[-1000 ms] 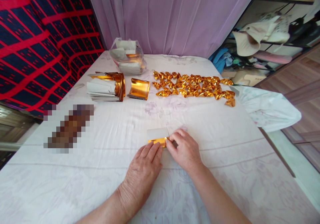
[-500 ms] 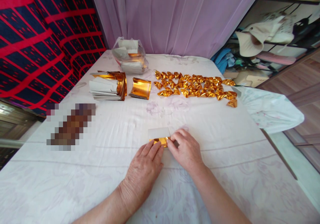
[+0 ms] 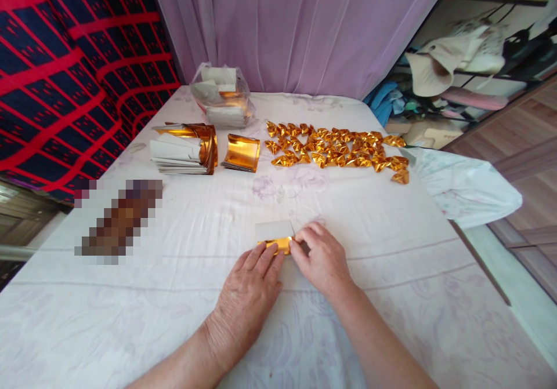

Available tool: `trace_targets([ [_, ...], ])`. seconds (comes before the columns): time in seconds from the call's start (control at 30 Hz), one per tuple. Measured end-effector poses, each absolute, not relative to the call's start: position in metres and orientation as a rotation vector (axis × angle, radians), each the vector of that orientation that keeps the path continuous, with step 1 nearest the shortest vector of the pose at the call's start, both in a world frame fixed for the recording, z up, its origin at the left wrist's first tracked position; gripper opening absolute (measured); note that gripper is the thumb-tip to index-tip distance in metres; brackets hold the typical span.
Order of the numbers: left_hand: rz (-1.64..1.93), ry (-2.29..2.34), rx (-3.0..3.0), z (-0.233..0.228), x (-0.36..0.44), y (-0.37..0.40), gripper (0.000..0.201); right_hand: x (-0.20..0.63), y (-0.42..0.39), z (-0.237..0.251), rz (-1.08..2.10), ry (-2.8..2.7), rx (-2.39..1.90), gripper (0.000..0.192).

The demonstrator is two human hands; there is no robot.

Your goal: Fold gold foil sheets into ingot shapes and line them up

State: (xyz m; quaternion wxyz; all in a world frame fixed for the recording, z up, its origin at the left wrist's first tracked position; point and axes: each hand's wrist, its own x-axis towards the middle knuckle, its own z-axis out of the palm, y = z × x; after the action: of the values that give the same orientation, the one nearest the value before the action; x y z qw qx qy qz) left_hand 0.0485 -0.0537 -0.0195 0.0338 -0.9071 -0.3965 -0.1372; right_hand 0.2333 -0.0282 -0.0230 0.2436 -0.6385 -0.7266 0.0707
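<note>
In front of me on the cloth lies a sheet of gold foil paper (image 3: 278,242), part folded, with a white strip showing behind and a gold band in front. My left hand (image 3: 252,287) rests flat, its stretched fingertips pressing on the gold band. At the sheet's right end, my right hand (image 3: 319,257) pinches the edge between thumb and curled fingers. Farther off stands a small stack of gold foil sheets (image 3: 242,152). To its right, several folded gold foil pieces (image 3: 335,146) lie in rough rows.
A larger stack of white-backed foil sheets (image 3: 178,152) sits at the left, with a clear plastic bag (image 3: 221,96) of more sheets behind it. A blurred-out object (image 3: 119,221) lies at the left. The floral tablecloth (image 3: 383,319) covers the table; shelves (image 3: 461,76) stand at the right.
The whole view has shifted slightly. Both hands keep nearly the same place on the foil paper, and the folded pieces lie as before.
</note>
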Motion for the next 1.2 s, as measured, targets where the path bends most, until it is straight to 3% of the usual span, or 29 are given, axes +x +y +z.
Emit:
trace_targets([
  [0.23,-0.39,-1.24,-2.838,-0.0133,0.0481,-0.0519,0.035,0.2344,-0.0274,-0.0246,0.196,-1.965,-1.781,0.001],
  [0.4,-0.434,-1.279,-2.842,-0.0143,0.0494,-0.0528,0.035,0.2365,-0.0271,-0.0223,0.229,-1.976,-1.767,0.009],
  [1.2,-0.415,-1.295,-2.883,-0.0145,0.0487,-0.0515,0.035,0.2403,-0.0259,-0.0224,0.337,-1.951,-1.735,0.002],
])
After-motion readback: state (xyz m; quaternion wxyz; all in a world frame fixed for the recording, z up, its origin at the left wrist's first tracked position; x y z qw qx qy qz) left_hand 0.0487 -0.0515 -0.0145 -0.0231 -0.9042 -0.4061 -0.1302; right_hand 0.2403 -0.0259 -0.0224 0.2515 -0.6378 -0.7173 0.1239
